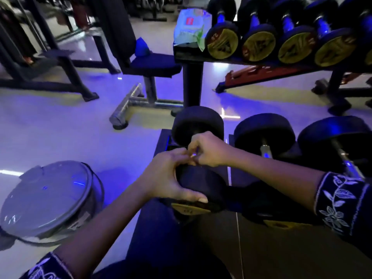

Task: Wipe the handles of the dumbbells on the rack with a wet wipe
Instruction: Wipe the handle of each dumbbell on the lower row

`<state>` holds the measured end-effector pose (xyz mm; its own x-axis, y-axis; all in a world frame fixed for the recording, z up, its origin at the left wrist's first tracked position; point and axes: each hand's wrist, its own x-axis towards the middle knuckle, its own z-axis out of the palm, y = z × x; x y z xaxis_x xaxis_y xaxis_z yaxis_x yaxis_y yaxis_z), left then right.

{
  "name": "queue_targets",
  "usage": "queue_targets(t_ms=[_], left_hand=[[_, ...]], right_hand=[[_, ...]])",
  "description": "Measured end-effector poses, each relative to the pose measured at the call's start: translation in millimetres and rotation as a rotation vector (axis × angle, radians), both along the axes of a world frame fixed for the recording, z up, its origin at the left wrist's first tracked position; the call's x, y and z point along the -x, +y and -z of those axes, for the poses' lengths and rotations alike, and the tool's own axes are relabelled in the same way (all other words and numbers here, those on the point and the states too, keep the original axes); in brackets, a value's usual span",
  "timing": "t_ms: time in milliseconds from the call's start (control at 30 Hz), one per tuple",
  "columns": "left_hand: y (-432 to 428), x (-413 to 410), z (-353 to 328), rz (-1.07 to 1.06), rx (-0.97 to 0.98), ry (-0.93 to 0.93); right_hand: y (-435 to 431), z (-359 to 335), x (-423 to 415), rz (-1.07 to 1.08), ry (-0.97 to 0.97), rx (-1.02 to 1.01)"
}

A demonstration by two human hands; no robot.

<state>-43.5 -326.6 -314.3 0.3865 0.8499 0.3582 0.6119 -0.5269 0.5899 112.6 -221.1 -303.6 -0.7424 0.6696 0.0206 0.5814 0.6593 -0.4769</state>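
- The leftmost dumbbell [198, 122] lies at the left edge of the near rack [145, 228]. Left of this edge the floor [60, 127] is open up to 1 round grey container [46, 196].
- The left hand [171, 178] grips its near head. The right hand [209, 150] has its fingers curled at the handle; whether a wipe is under them I cannot tell.
- Near rack: 3 dumbbells. Far rack [189, 55]: 5 dumbbells, 1 cut by the right border, and 1 wipe pack [189, 27] at its left end.

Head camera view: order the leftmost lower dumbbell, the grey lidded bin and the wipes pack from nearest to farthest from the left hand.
1. Dumbbell: directly under the left hand, which grips its near head.
2. Grey lidded bin: low down, off to the left.
3. Wipes pack: high up ahead and slightly right, clearly farthest.
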Motion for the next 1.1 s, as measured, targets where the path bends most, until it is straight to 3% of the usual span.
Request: queue_targets(t_ms=[100,267,433,533,667,867,967,1100], left_hand=[[7,3,3,0.074,0.017,-0.012],[3,3,3,0.041,0.048,-0.044],[4,1,0,0.03,0.167,-0.036],[14,-1,-5,0.058,0.169,0.069],[23,-5,-14,0.119,0.267,0.168],[40,0,0,0.01,0.345,0.412],[40,-3,1,0.065,0.333,0.338],[34,-3,1,0.091,0.324,0.259]], right_hand=[[4,4,-6,-0.041,-0.002,-0.062],[17,0,-6,0.083,0.091,-0.128],[6,0,-9,-0.042,0.033,0.028],[7,5,-7,-0.108,0.048,-0.057],[29,-4,-6,0.052,0.062,-0.133],[10,-2,-12,-0.065,0.054,0.004],[28,-6,-11,0.062,0.104,-0.071],[3,3,-12,-0.112,-0.047,0.002]])
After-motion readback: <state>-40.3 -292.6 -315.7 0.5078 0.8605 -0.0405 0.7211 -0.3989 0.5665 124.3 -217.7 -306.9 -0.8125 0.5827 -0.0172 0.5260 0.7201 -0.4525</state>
